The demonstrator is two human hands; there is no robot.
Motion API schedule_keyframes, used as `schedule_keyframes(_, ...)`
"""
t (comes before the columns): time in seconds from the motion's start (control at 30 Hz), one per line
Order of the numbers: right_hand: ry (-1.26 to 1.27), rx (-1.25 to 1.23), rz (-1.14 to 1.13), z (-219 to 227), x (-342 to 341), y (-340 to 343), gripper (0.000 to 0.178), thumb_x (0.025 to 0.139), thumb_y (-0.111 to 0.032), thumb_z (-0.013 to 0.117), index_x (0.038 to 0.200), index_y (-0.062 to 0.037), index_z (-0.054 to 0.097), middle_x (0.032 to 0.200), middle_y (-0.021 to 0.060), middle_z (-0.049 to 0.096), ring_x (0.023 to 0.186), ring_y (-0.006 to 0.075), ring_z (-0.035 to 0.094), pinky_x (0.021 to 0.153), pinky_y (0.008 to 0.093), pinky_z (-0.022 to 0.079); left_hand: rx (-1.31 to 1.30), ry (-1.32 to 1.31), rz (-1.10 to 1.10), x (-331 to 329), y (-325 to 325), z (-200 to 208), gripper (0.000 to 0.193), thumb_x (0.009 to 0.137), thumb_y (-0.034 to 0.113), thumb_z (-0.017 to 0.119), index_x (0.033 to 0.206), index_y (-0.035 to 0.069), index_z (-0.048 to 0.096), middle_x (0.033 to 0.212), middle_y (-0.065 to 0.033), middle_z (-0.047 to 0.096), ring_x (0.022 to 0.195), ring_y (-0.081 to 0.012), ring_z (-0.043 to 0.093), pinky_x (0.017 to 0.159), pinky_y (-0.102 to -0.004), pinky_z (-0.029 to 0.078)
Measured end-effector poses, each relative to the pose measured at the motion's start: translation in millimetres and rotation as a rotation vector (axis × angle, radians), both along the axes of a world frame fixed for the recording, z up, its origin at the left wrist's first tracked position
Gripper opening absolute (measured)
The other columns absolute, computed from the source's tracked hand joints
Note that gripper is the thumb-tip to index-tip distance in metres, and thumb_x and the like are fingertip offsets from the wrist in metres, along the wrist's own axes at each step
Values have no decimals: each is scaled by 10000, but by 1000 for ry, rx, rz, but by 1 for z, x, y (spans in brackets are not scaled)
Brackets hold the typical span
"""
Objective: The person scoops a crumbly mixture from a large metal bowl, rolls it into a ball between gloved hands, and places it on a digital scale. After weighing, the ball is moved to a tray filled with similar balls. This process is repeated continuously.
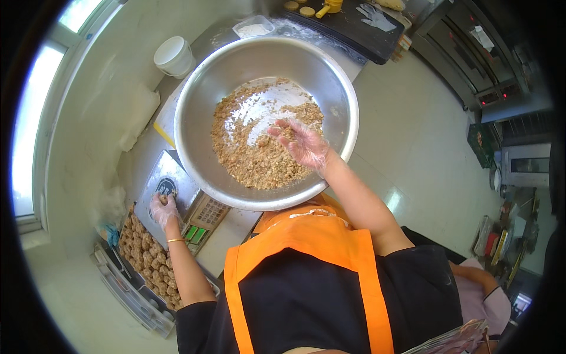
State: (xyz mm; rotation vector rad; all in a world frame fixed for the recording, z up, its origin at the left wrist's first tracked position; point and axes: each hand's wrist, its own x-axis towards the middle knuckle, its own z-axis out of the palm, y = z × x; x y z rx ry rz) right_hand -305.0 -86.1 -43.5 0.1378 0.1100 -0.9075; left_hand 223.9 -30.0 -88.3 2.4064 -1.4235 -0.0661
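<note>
A wide steel bowl [345,118] holds a crumbly brown nut-like mixture [253,162], spread mostly along its near and left sides. Over it, my right hand [303,146], in a clear plastic glove, is cupped with curled fingers around a little of the mixture. My left hand [164,211], gloved too, is at the plate of a digital scale [154,183], its fingers closed on a small brown ball [163,199] partly hidden by them. Beside the scale, a tray is filled with several rows of rough brown balls [150,256].
A white lidded bucket [174,57] and a clear tub of white powder [253,27] stand behind the bowl. On a dark board [359,32] lie a yellow tool [330,7], round pieces and a glove. Ovens [466,53] line the right; another person [480,292] is at lower right.
</note>
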Motion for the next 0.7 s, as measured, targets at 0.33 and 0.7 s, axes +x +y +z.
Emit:
schedule_keyframes(0.33,-113,55,-114,30,37,4,385,1031,-198,598,1318,57,577,1522,243,460,1437,441,415,1142,614,448,-295,805,-124,-79,-29,89,481,936,112,739,1382,41,573,1092,-75,699,938,-153,648,830,-266,544)
schedule_keyframes(0.7,130,104,-134,12,62,3,400,1053,-262,513,1371,-23,556,1315,121,594,1118,279,647,1012,457,556,-157,-19,-1145,-321,-46,139,626,805,281,815,1383,161,608,1428,-92,574,1385,-310,454,1185,-506,314)
